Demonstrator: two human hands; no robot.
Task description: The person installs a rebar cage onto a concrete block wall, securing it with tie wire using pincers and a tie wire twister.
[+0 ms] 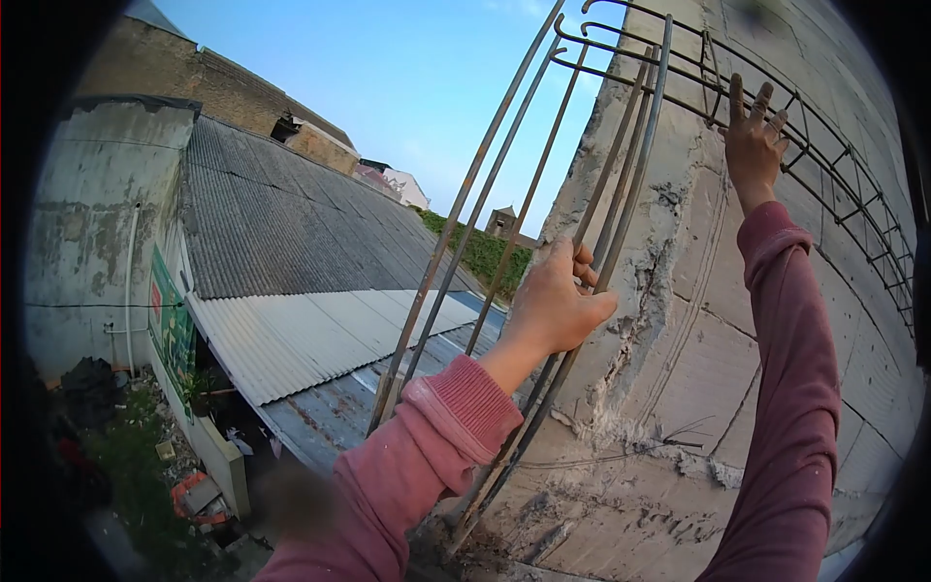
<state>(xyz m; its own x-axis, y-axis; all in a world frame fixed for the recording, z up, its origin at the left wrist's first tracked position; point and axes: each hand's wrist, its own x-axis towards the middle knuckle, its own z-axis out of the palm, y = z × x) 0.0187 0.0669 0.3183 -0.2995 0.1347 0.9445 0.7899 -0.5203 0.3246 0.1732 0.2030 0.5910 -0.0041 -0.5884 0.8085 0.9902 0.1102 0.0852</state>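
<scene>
My left hand (558, 296) is wrapped round upright steel rebar rods (635, 165) at the wall's edge, its fingertips curled in. Above and to the right, my right hand (756, 141) lies against a long rebar cage (834, 179), fingers stretched upward and spread. The cage runs along the block wall, with crossties between its long bars. Its hooked bar ends (572, 29) reach past the upright rods at the top. More thin upright rods (465, 228) stand to the left of my left hand. What my right palm touches is hidden.
A grey block wall (708, 262) with rough, crumbled mortar fills the right side. Down to the left lie corrugated roofs (281, 213). Far below, a narrow yard holds rubble (189, 485) and plants, beside a stained wall (97, 233).
</scene>
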